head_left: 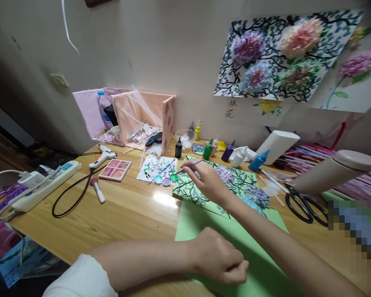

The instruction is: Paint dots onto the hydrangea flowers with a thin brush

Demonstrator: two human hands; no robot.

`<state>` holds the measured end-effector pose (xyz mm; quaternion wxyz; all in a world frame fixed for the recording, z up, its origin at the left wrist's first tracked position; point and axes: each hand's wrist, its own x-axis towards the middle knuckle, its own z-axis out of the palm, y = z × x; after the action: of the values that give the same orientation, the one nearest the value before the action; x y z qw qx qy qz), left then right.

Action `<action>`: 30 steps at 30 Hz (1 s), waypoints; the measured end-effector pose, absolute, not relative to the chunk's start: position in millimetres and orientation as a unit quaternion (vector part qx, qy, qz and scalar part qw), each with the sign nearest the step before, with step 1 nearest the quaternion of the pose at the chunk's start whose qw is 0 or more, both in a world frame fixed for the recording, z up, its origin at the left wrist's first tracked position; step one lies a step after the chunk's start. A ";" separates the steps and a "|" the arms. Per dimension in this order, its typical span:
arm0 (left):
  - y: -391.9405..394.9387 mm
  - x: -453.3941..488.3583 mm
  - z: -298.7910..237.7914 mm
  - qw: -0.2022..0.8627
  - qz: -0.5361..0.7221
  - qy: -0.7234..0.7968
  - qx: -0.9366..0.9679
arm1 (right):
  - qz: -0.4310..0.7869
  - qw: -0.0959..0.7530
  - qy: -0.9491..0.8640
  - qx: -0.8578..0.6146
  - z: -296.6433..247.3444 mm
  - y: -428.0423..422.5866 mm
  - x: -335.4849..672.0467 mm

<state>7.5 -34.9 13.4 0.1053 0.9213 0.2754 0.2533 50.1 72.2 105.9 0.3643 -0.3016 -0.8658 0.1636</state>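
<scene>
My right hand (207,177) pinches a thin blue paintbrush (194,165), its tip over a small dish of green paint (173,177). Beside that dish sit a purple paint dish (166,181) and a light blue one (158,179). Under my right hand lies a green sheet painted with dark branches and purple and blue flowers (191,189). My left hand (221,258) is curled into a fist over a plain green sheet (190,222), with nothing visible in it. A second brush (165,168) lies across a paint-spotted white paper (144,175).
Several paint bottles, including a green one (208,149) and a blue one (259,161), stand behind the painting. Black-handled scissors (307,208) and a tumbler (336,171) are on the right. A glue gun (105,156), pink palette (115,170) and power strip (46,185) lie left.
</scene>
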 end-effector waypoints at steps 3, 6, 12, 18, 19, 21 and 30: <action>-36.4 9.0 14.1 0.101 0.252 0.263 0.926 | 0.205 0.337 -0.866 -0.309 97.0 82.4 17.8; -35.4 9.8 14.5 0.107 0.247 0.271 0.924 | 0.219 0.318 -0.869 -0.308 89.4 88.2 4.3; -33.7 12.5 11.1 0.135 0.243 0.280 0.919 | 0.234 0.328 -0.840 -0.363 86.3 101.2 10.9; -33.5 11.8 9.0 0.130 0.265 0.262 0.919 | 0.338 0.359 -0.773 -0.398 79.9 110.4 25.3; -33.4 11.5 8.6 0.129 0.269 0.262 0.918 | 0.348 0.368 -0.765 -0.398 79.2 111.0 29.2; -33.2 10.7 7.4 0.125 0.276 0.258 0.917 | 0.365 0.380 -0.751 -0.399 79.0 111.6 38.4; -31.6 6.3 9.0 0.117 0.274 0.249 0.921 | 0.411 0.429 -0.705 -0.387 92.3 105.9 85.7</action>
<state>6.3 -31.6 9.0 0.1174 0.9213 0.2493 0.2744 85.7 105.9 92.3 0.4289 -0.3871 -0.7054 0.4106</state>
